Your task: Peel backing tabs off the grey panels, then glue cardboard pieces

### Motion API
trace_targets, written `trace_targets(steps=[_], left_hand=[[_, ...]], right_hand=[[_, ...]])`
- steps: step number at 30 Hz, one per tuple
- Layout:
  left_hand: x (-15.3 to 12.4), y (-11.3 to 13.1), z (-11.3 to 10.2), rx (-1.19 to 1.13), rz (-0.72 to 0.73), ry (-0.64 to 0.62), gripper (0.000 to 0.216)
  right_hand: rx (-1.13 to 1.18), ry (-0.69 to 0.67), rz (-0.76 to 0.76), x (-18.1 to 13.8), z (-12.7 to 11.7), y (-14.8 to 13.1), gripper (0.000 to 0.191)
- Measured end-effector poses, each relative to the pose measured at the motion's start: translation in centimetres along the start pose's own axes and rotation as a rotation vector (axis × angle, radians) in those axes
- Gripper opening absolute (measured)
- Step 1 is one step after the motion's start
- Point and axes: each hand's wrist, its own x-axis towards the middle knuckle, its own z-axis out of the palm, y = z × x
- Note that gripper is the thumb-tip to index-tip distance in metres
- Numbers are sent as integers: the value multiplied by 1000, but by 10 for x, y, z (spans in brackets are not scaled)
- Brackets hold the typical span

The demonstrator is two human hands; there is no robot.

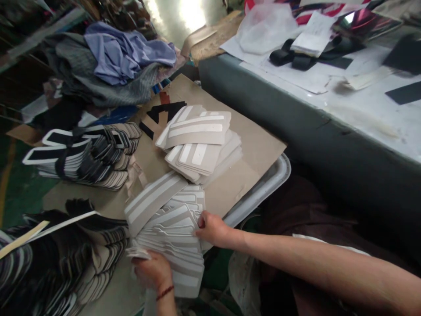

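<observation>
A fanned stack of grey-and-white striped cut pieces (167, 228) lies on a cardboard sheet (256, 149). My left hand (151, 271) grips the stack's near lower edge, fingers curled under it. At the stack's right side, my right hand (212, 228) pinches the edges of the top pieces. Another pile of the same striped pieces (200, 145) rests further back on the cardboard.
Bundles of black-and-white pieces (88, 153) lie to the left and at the lower left (66, 259). Crumpled clothes (125, 57) are heaped at the back. A grey-edged worktable (296, 114) with papers and black straps (296, 57) stands right. A grey bin rim (266, 184) shows under the cardboard.
</observation>
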Motion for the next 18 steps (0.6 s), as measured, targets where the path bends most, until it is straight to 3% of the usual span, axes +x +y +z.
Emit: trace_targets(steps=[3,6,8,12,18], left_hand=[[8,7,10,4,-34,14,30],[14,13,8,1,-54,28,29],[14,17,7,2,-67,36,28],[17,23,8,-14,-67,47,29],[46,43,13,-100,-72,88,45]], right_hand=[[-78,-5,-35,-4,-13,10,24],[-127,39,-59,-1,-25,17,47],[-3,4,-13,6,-24,18,57],[335,-130,143,23,-5,12,49],[447,-127,163,38,5,1,45]])
